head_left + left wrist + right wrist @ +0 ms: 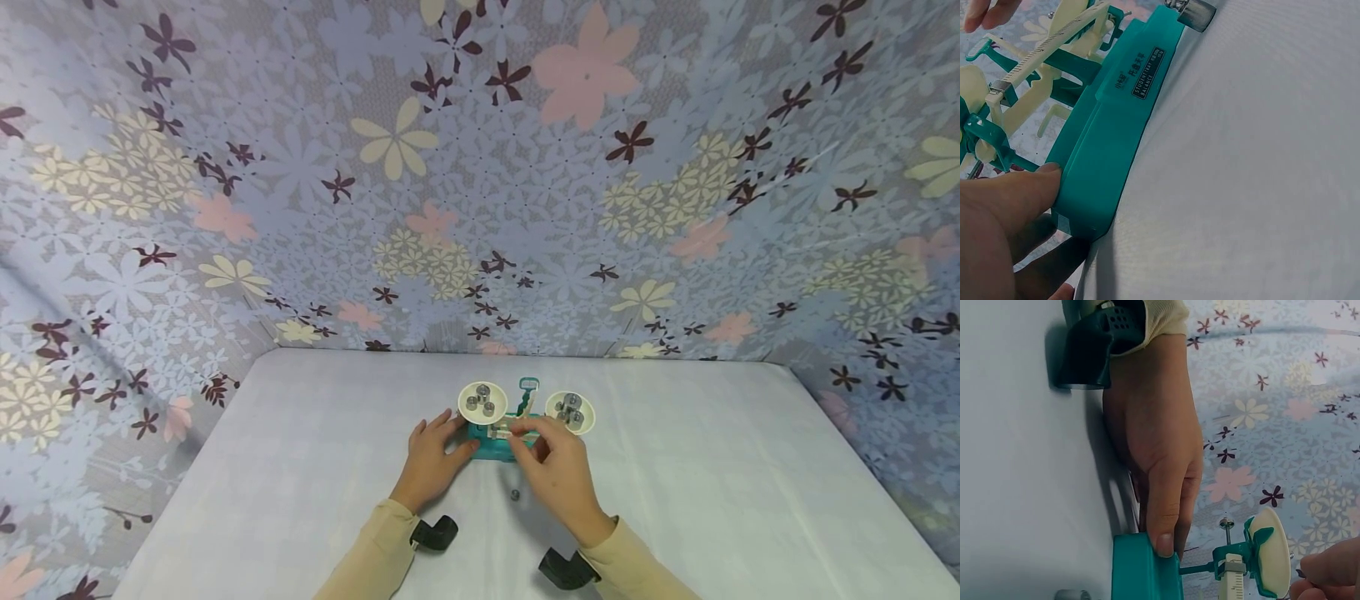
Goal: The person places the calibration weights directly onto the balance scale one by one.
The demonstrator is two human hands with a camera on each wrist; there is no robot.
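A teal tray balance [495, 450] with a cream graduated beam [1054, 44] stands on the white-covered table. My left hand [435, 462] grips the left end of its base, thumb on top, other fingers around the end. Three metal weights [488, 409] sit in the left pan [465, 415]; several weights [573, 400] sit in the right pan [590, 422]. My right hand [558, 471] is over the front of the balance, near the beam. In the right wrist view, its fingertips [1329, 565] pinch a small dark piece [1300, 573], mostly hidden, of a kind I cannot tell.
A small metal weight [515, 495] stands on the table in front of the base, between my forearms. The balance's upright pointer frame [528, 384] rises between the pans. Behind the table [712, 467] hangs a flower-patterned cloth [525, 208].
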